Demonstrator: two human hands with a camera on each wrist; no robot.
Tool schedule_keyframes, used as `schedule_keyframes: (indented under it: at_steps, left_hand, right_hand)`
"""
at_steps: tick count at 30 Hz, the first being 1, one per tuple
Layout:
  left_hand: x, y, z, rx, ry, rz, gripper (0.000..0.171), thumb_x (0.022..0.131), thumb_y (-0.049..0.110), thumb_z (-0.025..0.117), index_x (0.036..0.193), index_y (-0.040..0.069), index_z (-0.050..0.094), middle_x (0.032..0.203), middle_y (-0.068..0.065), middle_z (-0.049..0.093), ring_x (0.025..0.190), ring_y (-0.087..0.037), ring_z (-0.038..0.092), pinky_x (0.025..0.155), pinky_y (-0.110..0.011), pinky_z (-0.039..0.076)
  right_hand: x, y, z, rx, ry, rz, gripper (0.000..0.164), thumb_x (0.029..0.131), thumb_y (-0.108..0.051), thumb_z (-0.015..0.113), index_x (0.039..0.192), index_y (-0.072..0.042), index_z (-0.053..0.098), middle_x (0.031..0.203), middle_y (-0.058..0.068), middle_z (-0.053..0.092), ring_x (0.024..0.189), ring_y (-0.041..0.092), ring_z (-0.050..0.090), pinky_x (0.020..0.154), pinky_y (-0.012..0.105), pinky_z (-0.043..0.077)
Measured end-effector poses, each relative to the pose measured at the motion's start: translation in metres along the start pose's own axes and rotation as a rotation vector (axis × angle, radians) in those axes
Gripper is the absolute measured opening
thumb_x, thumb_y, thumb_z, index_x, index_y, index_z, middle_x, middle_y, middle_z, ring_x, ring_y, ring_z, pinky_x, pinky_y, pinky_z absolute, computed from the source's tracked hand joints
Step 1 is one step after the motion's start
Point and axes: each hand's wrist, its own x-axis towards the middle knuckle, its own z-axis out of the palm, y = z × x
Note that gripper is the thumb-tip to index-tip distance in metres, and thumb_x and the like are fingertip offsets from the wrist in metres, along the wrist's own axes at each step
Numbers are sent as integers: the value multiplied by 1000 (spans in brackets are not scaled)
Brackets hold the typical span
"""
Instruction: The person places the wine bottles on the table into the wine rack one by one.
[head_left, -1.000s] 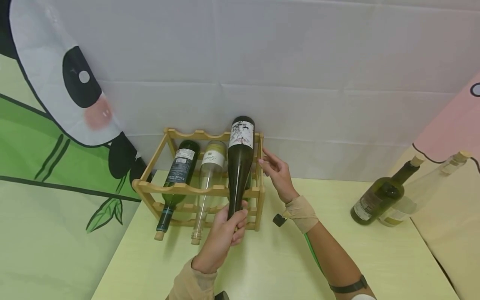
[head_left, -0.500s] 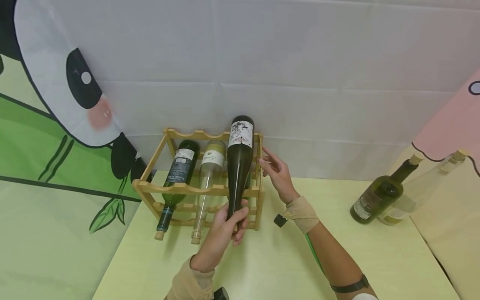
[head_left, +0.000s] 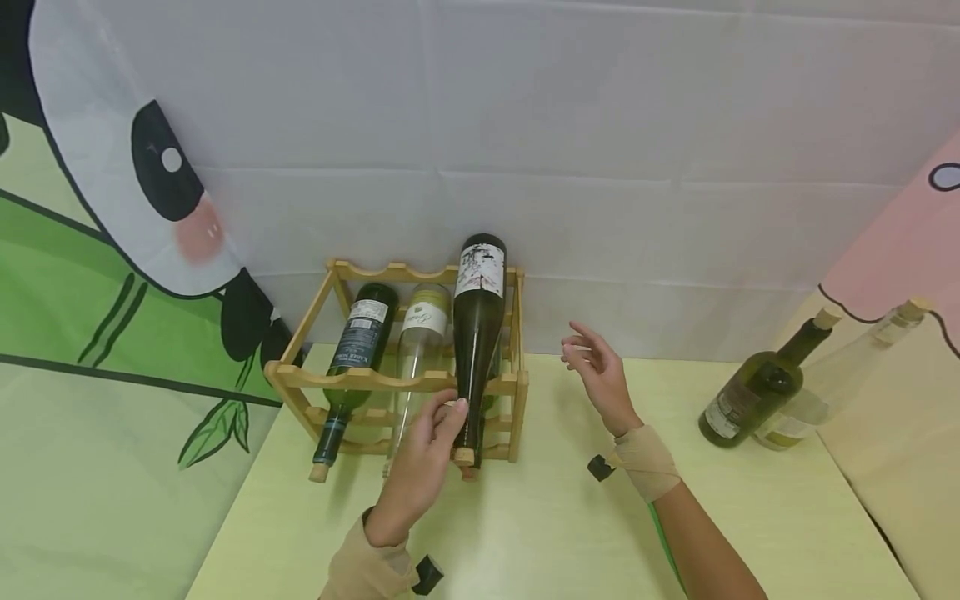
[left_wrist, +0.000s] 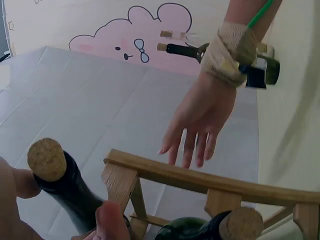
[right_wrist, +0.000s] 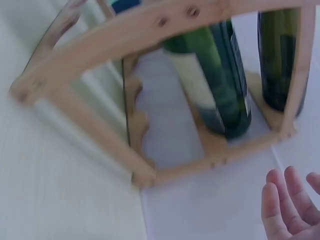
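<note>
A dark wine bottle (head_left: pixel 478 337) with a white patterned label lies in the top right slot of a wooden wine rack (head_left: pixel 390 382), its corked neck toward me. My left hand (head_left: pixel 420 467) is at the left of that neck, its fingertips right beside the glass and no longer wrapped round it. In the left wrist view the bottle's cork (left_wrist: pixel 46 159) shows between thumb and fingers. My right hand (head_left: pixel 603 383) hovers right of the rack, apart from it, fingers loosely extended. In the right wrist view, its fingers (right_wrist: pixel 295 202) hold nothing.
A green bottle (head_left: pixel 362 333) and a clear bottle (head_left: pixel 423 333) lie in the rack's other top slots. Below the dark bottle is another green bottle (right_wrist: pixel 215 85). A green bottle (head_left: pixel 753 396) and a clear one (head_left: pixel 802 417) stand at the table's right. A cloth wall (head_left: pixel 600 208) rises behind.
My left hand has loosened its grip on the dark bottle's neck and shifted left, uncovering the cork. My right hand has moved right, away from the rack's side. The bottle stays in place.
</note>
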Motion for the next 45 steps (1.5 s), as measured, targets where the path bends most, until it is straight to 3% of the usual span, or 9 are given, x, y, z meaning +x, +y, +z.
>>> schedule_keyframes:
  at_steps: [5,9,14,20,25,31,36,40,45]
  left_hand:
    - [2,1,-12,86,64,9,43,115,39,52,143,7,54,125,-12,61,103,-24,63,88,-43,57]
    - [4,5,-21,148,112,13,41,112,40,58,137,8,55,121,-11,62,106,-24,62,95,-46,52]
    - [7,12,-29,228,203,58,42,109,36,65,135,5,53,118,-11,60,102,-26,59,93,-44,50]
    - [11,25,-30,302,270,188,46,107,31,70,141,6,52,129,-12,56,115,-30,53,98,-47,45]
    - [10,44,-22,392,302,374,53,103,31,73,147,9,53,143,-9,55,128,-30,52,105,-49,45]
    - [12,66,2,395,204,634,63,97,28,76,152,8,51,155,-8,53,144,-27,48,120,-50,39]
    - [13,77,33,369,80,793,65,95,25,77,152,8,51,156,-8,52,146,-27,49,121,-46,40]
    - [12,81,60,400,-10,845,66,96,30,77,154,10,50,158,-6,51,146,-23,49,122,-39,40]
    - [16,75,90,468,-115,819,68,98,37,76,156,14,48,162,0,47,149,-16,46,122,-30,38]
  right_hand:
    - [-19,8,-32,-46,92,-25,48,108,-13,68,154,-7,55,130,20,62,109,12,68,97,21,55]
    - [-36,11,-58,-114,180,-25,44,107,-12,67,151,-7,58,127,16,64,110,11,68,97,19,53]
    - [-54,8,-86,-195,294,-9,40,108,-13,66,147,-7,61,122,3,66,109,9,66,97,19,50]
    - [-71,2,-113,-254,441,-32,38,106,-9,69,142,-3,65,113,-9,67,103,5,65,93,17,48]
    - [-84,4,-133,-327,561,-64,36,103,-8,72,138,0,67,108,-13,68,99,5,63,88,15,47]
    - [-91,3,-150,-305,742,-138,31,100,-5,75,125,9,67,99,-12,68,89,4,61,80,14,46]
    - [-91,0,-155,-311,932,-212,34,93,-5,82,119,9,65,92,-9,63,80,4,58,75,17,45]
    - [-93,-14,-148,-316,1012,-216,40,89,-4,85,121,2,62,100,-5,57,84,9,52,77,20,42]
    - [-94,-14,-146,-346,1023,-209,54,87,-6,88,132,-1,59,118,-5,52,100,11,50,84,23,40]
